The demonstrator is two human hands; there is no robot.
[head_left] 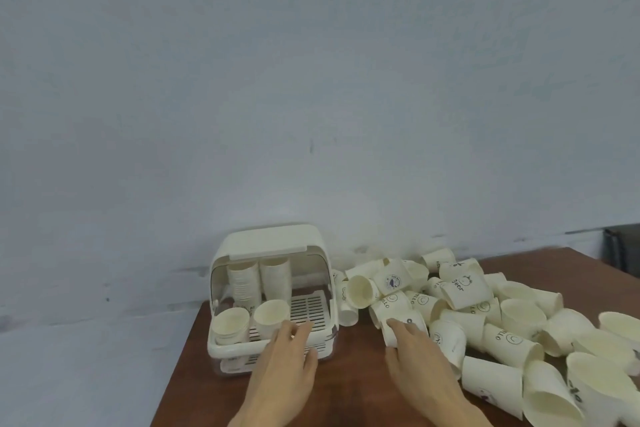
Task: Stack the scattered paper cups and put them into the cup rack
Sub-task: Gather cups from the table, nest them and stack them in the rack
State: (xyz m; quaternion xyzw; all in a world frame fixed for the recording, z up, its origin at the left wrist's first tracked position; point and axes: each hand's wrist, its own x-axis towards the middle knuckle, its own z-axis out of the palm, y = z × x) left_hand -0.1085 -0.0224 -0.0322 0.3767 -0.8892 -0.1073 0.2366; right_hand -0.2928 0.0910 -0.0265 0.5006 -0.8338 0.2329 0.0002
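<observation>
Four stacks already sit in the rack (325, 288) at 9 o'clock, dozens of loose cups (519, 308) remain at 3 o'clock; right hand (414, 352) grips one cup (398, 324), left hand (289, 355) open, empty.

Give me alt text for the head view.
The right hand grips a white paper cup at the edge of a scattered cup pile on a brown wooden table; the left hand rests at the white plastic cup rack.
</observation>
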